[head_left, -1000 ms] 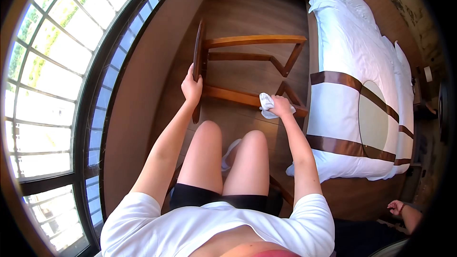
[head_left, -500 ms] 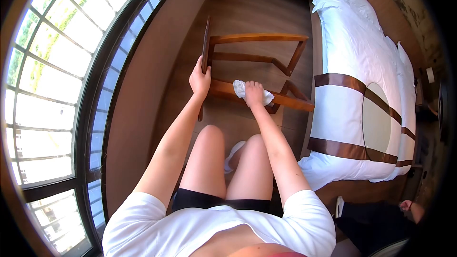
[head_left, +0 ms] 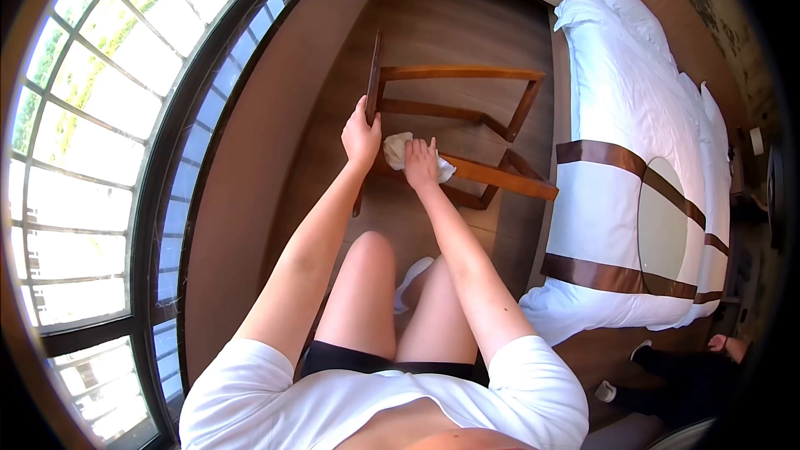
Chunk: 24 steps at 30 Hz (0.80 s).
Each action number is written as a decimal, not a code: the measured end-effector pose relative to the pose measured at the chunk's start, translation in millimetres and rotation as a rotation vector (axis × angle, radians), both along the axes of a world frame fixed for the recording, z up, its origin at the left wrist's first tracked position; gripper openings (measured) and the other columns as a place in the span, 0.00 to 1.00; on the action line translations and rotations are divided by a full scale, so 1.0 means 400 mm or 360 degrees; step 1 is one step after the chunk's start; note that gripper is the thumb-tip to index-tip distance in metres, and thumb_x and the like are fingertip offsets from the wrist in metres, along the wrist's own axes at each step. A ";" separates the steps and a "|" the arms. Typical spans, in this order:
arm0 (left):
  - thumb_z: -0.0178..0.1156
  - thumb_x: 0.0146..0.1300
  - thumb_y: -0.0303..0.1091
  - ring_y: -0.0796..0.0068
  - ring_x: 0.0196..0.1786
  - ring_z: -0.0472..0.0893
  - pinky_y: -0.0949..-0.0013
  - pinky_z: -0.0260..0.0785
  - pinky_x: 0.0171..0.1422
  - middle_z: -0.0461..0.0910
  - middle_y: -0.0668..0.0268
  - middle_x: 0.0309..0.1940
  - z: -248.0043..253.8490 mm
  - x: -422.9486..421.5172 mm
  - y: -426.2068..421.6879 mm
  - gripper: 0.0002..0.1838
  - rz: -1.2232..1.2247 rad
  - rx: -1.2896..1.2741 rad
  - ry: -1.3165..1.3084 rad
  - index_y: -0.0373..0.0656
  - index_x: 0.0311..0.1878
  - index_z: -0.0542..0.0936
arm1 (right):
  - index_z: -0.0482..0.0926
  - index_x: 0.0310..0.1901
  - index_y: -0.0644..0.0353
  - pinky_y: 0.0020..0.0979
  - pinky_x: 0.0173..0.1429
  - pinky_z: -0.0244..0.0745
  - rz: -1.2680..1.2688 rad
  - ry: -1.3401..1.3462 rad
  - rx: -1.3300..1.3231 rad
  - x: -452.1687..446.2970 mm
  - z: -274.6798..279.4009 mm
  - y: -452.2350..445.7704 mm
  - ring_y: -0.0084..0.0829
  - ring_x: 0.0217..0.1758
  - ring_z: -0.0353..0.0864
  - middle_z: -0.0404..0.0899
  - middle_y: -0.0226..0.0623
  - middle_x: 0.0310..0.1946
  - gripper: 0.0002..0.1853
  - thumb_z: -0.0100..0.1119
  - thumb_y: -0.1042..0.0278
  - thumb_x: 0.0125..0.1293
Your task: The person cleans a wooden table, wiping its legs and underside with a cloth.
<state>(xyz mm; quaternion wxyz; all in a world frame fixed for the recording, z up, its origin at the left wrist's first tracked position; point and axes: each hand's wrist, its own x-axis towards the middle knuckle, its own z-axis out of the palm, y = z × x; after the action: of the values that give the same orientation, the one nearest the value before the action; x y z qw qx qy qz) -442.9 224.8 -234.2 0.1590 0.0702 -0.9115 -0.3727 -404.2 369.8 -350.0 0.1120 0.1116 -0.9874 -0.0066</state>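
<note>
A brown wooden chair frame [head_left: 467, 72] stands on the floor in front of me, with its seat open between the side rails. My left hand [head_left: 362, 137] grips the edge of its upright back panel [head_left: 373, 75]. Pressed on the near side rail [head_left: 500, 179] is a white cloth [head_left: 398, 150], bunched under my right hand [head_left: 422, 163]. The fingers of that hand bend over the cloth, and part of the rail beneath is hidden.
On the right is a bed [head_left: 600, 208] with white bedding and brown bands. A large gridded window [head_left: 92, 158] and a brown wall [head_left: 250, 183] line the left. At lower right another person [head_left: 683, 379] in dark clothes is partly visible. Wooden floor [head_left: 433, 17] lies beyond the chair.
My right hand has slid the cloth left along the rail, toward the back panel. My left hand keeps its grip on the panel. The other person's legs have shifted.
</note>
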 end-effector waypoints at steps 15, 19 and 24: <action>0.60 0.60 0.33 0.47 0.34 0.83 0.52 0.76 0.37 0.82 0.49 0.32 0.005 0.088 -0.044 0.23 0.0021 -0.0387 -0.0196 0.39 0.58 0.68 | 0.76 0.45 0.55 0.37 0.46 0.66 -0.0049 -0.0032 -0.0016 0.051 0.018 -0.040 0.33 0.43 0.75 0.76 0.33 0.35 0.11 0.53 0.69 0.61; 0.59 0.60 0.32 0.47 0.34 0.83 0.52 0.77 0.38 0.82 0.49 0.32 0.031 0.097 -0.057 0.22 -0.0125 -0.0404 -0.0297 0.34 0.55 0.67 | 0.76 0.46 0.55 0.35 0.46 0.67 0.0009 0.0016 0.0042 0.066 0.017 -0.033 0.33 0.41 0.76 0.76 0.33 0.34 0.12 0.54 0.69 0.60; 0.58 0.60 0.30 0.48 0.34 0.84 0.52 0.77 0.38 0.83 0.50 0.30 0.068 0.091 -0.047 0.21 -0.0206 -0.0513 -0.0384 0.33 0.54 0.66 | 0.76 0.47 0.55 0.33 0.47 0.69 0.0007 -0.0124 0.0054 0.108 0.057 -0.028 0.33 0.43 0.77 0.77 0.34 0.35 0.13 0.55 0.70 0.59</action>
<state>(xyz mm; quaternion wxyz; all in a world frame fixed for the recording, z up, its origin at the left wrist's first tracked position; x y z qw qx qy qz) -406.3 206.1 -206.8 0.0336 0.0291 -0.9744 -0.2203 -360.9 358.5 -327.3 0.0714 0.1159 -0.9905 -0.0188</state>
